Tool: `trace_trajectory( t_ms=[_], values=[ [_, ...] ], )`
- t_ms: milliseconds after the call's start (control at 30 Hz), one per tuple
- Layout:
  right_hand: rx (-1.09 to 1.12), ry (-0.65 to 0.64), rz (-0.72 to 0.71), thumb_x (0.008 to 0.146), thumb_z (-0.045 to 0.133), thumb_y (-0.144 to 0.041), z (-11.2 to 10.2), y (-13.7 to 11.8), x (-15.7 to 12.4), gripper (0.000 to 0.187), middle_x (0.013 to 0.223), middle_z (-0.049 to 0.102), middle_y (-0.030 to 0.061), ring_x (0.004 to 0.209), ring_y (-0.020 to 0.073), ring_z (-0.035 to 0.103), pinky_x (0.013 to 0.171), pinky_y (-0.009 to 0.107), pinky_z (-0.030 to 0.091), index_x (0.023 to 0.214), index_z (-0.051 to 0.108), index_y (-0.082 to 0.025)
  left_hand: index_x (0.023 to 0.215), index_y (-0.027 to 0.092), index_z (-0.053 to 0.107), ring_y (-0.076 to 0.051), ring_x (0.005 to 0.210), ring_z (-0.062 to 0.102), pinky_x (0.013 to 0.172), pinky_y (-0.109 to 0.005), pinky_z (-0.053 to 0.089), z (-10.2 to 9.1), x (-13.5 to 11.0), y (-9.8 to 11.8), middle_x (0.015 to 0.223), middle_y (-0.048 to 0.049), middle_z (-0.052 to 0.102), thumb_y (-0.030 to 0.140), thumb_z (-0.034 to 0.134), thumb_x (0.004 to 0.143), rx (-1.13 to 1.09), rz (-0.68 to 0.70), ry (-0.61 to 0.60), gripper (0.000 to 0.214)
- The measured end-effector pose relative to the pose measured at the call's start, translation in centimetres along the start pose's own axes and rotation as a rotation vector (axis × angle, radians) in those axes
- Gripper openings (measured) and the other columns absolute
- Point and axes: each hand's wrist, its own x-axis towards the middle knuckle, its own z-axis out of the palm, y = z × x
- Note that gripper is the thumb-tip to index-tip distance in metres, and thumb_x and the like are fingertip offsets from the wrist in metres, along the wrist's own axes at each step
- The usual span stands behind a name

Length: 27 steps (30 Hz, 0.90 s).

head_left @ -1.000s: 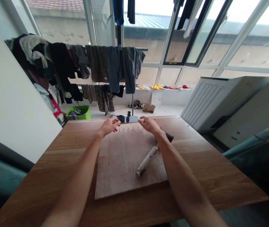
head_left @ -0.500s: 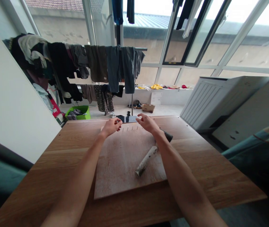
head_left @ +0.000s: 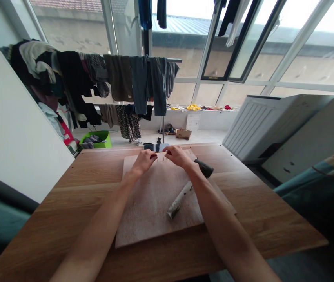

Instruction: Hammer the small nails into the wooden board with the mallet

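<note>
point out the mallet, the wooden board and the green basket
Mallet [head_left: 179, 200]: head view, on its pale handle
Wooden board [head_left: 152, 199]: head view, on its bare upper face
Green basket [head_left: 105, 144]: head view, on its outer wall

Thin upright nails [head_left: 164, 158], pale flat board [head_left: 152, 199] beneath, dark-headed mallet [head_left: 180, 199] lying diagonally

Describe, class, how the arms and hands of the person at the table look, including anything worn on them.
The left hand and right hand are ungloved. Both forearms are sleeveless as far as they show, tapering toward wrists without visible watch or bracelet.
</note>
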Motion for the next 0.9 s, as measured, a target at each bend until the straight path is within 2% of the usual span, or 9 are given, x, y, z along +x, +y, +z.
trace_trajectory(
  t_ms=[133,300,500,667,800,900],
  values=[
    [-0.011,-0.039,-0.011,0.087,0.059,-0.012,0.7,-0.5,-0.1,0.021,0.087,0.076,0.0081,0.082,0.0184,0.067,0.078,0.024,0.047,0.097,0.078,-0.016,0.087,0.019,0.077,-0.022,0.085,0.064,0.086,-0.032,0.050,0.7,0.0,0.5,0.089,-0.0070,0.072,0.022,0.064,0.086,0.006,-0.009,-0.034,0.013],
    [-0.013,-0.044,-0.027,0.087,0.061,-0.012,0.8,-0.6,-0.1,0.019,0.089,0.076,0.0085,0.083,0.0185,0.067,0.078,0.024,0.046,0.094,0.078,-0.016,0.085,0.014,0.075,-0.022,0.081,0.063,0.081,-0.031,0.049,1.3,0.0,0.7,0.088,-0.0096,0.070,0.019,0.060,0.085,0.033,0.002,0.012,0.016],
    [0.004,-0.007,-0.045,0.085,0.059,-0.010,0.0,-0.5,-0.1,0.020,0.086,0.075,0.0081,0.079,0.0171,0.065,0.072,0.024,0.044,0.092,0.077,-0.014,0.082,0.016,0.073,-0.019,0.078,0.064,0.077,-0.026,0.048,0.2,-0.1,1.1,0.083,-0.0057,0.071,0.021,0.060,0.084,-0.077,0.003,0.005,0.015],
    [0.129,-0.027,-0.082,0.084,0.063,-0.014,-2.0,-1.0,-0.3,0.015,0.077,0.074,0.0035,0.073,0.0140,0.065,0.068,0.021,0.044,0.090,0.076,-0.016,0.087,0.015,0.071,-0.015,0.065,0.063,0.061,-0.023,0.047,-2.2,-0.2,1.7,0.073,-0.0034,0.070,0.030,0.060,0.086,-0.254,-0.010,-0.186,0.018],
    [0.144,-0.130,-0.077,0.083,0.065,-0.017,-3.2,-1.1,-0.7,0.010,0.070,0.071,0.0006,0.066,0.0122,0.063,0.060,0.019,0.041,0.086,0.075,-0.018,0.085,0.016,0.070,-0.014,0.060,0.062,0.054,-0.021,0.046,-3.5,-0.4,2.0,0.070,-0.0024,0.068,0.031,0.062,0.083,-0.282,0.012,-0.312,0.017],
    [0.181,-0.224,-0.057,0.081,0.065,-0.017,-3.3,-1.2,-1.0,0.010,0.068,0.070,0.0001,0.063,0.0117,0.062,0.055,0.019,0.040,0.085,0.074,-0.018,0.079,0.017,0.071,-0.014,0.057,0.062,0.049,-0.021,0.044,-3.9,-0.6,2.2,0.065,-0.0012,0.067,0.027,0.065,0.078,-0.289,-0.020,-0.411,0.012]
  ],
)
